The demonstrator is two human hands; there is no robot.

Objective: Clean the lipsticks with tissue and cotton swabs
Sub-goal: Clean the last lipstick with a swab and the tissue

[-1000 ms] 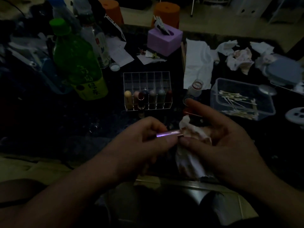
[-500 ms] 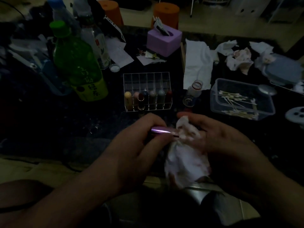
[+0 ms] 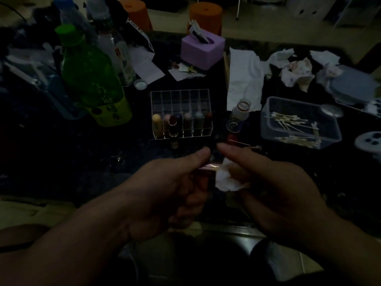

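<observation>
flanking the lipstick organizer (image 3: 181,98) stand green bottle (image 3: 89,79) and swab box (image 3: 266,120).

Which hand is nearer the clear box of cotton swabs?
Right. The right hand, holding the tissue, is just short of the cotton swab box, on the person's side of it. The left hand, gripping the lipstick, lies further off, beyond the right hand.

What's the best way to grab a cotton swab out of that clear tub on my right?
Come straight down through the open top of the clear tub; its walls block the sides. The cotton swabs lie flat in a loose pile, so pinch a top one by the middle of its stick, leaving the cotton tips clean.
</observation>
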